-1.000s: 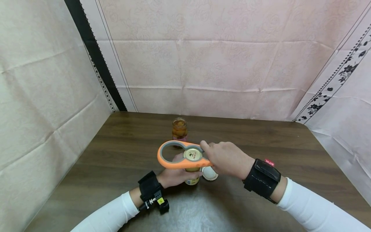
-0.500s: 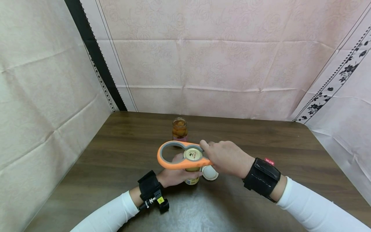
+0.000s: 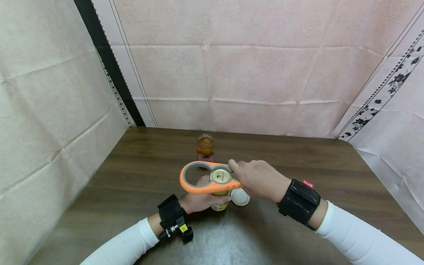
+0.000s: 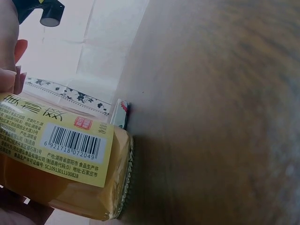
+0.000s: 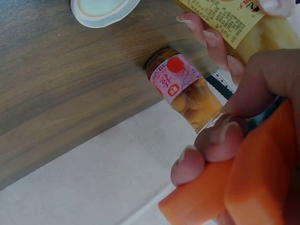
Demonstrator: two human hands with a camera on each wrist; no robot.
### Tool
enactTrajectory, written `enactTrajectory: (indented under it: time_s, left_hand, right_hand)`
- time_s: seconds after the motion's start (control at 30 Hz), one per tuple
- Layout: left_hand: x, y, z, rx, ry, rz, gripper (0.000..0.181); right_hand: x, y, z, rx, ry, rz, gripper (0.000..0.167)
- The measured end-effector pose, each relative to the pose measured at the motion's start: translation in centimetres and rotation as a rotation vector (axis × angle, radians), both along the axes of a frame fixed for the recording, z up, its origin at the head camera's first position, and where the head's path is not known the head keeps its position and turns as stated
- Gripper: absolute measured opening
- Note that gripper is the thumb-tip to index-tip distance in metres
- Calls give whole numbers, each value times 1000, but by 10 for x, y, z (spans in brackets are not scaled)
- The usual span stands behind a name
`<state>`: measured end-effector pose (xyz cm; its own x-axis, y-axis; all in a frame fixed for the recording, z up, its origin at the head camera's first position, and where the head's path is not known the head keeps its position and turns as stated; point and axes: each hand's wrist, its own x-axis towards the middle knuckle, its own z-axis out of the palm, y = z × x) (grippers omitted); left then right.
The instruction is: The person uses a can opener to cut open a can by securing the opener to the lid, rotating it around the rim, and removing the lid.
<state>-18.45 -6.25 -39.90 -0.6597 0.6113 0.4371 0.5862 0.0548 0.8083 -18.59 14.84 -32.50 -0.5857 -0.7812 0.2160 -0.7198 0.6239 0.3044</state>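
In the head view my left hand (image 3: 200, 201) grips a glass jar (image 3: 219, 207) with a yellow label, near the middle of the table. The left wrist view shows this jar (image 4: 61, 145) close up, its base near the wooden tabletop. My right hand (image 3: 261, 180) holds an orange and grey jar opener (image 3: 196, 189) by its handle end. The opener lies flat over the jar, its ring nearer my right hand around the pale printed lid (image 3: 220, 176). In the right wrist view, fingers curl round the orange handles (image 5: 258, 178). The larger ring extends left, past the lid.
Behind the opener stands a lidless jar (image 3: 205, 147) of orange-brown fruit with a pink label. A loose white lid (image 3: 240, 197) lies on the wooden table (image 3: 152, 162) just right of the held jar. Pale patterned cloth (image 3: 251, 81) hangs behind the table.
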Motion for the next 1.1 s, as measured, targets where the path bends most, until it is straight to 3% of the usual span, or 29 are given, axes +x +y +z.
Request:
enactTrajectory:
  time_s: [0.17,0.37,0.5,0.57,0.6,0.8,0.83,0.97,1.1]
  left_hand:
    - [-3,0,-4,-12,41,1,64]
    - [-15,0,-22,-41,67,-7,66]
    - [-21,-1,-32,1,-32,-70,63]
    - [-22,-2,-33,6,-51,-84,60]
    - [-22,-3,-34,32,-101,-119,59]
    - [-23,-6,-34,14,-126,-112,61]
    - [-23,-6,-34,-8,-92,-84,61]
    - [-23,-6,-34,-2,-72,-74,60]
    - [-24,-5,-34,-4,-9,-37,64]
  right_hand:
    - [0,0,1,7,9,7,37]
    - [-1,1,2,16,19,20,37]
    - [-2,1,2,21,28,30,37]
    - [-3,1,2,25,33,36,37]
    - [-3,1,2,28,37,38,37]
    - [-4,0,1,27,46,44,37]
    - [-4,0,1,27,45,43,37]
    - [-4,-1,2,30,36,37,37]
    - [-4,-1,3,30,36,34,37]
